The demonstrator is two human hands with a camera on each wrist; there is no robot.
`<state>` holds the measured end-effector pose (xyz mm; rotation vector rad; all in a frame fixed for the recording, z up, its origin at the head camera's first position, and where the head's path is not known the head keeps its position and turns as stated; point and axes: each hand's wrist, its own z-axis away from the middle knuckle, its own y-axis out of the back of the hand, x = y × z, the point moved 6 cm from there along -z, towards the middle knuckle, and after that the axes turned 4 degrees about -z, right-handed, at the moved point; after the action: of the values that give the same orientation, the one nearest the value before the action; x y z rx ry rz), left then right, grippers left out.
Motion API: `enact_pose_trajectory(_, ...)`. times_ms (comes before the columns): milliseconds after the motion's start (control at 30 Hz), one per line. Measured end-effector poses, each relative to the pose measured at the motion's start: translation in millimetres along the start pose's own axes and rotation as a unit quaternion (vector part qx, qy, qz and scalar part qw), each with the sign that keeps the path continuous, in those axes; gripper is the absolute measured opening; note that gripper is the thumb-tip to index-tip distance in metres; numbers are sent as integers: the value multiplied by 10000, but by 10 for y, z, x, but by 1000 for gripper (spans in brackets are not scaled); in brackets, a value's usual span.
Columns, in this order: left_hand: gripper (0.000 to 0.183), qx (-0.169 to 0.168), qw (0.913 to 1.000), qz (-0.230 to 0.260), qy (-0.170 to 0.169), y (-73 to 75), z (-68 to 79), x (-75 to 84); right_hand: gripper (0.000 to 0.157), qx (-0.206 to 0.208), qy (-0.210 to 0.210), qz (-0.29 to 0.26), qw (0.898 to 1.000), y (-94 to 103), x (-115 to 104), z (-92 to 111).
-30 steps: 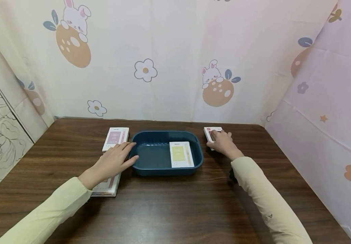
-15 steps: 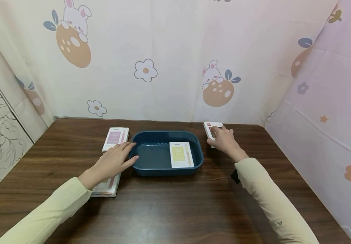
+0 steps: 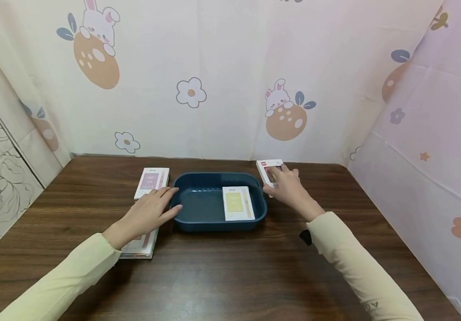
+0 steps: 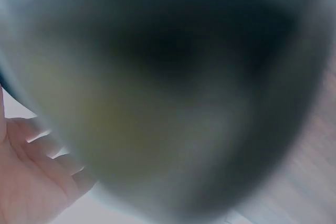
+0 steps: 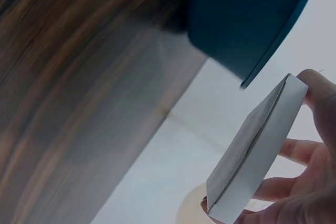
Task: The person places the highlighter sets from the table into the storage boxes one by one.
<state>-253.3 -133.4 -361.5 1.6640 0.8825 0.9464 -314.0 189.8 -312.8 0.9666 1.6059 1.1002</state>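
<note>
My right hand grips a small flat white box with a red logo, just right of a dark blue plastic basin. In the right wrist view, thumb and fingers hold the white box by its edges, tilted and raised off the table beside the basin wall. My left hand rests at the basin's left rim, fingers straight and spread. Inside the basin, on the right, lies a white box with a yellow panel. A dark, blurred shape covers most of the left wrist view, leaving part of the left hand.
Left of the basin lies a white box with a purple panel. Nearer, a stack of white boxes is partly hidden under my left hand and forearm. A patterned cloth hangs behind the brown wooden table.
My right hand has lifted the red-logo box from the table at the right and carried it left toward the basin. The left hand has stayed in place.
</note>
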Motion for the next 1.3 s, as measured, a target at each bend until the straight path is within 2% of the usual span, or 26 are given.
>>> enact_pose_trajectory(367,60,19,10000,-48,11,21,-10,3,54,45,427,15,9991,-40,-361,103)
enact_pose_trajectory(800,59,73,9999,-78,-29,35,-20,12,53,-156,583,17,9982,-182,-689,200)
enact_pose_trajectory(1300,59,50,10000,-47,24,21,-11,4,48,-226,729,-82,9970,-299,-871,267)
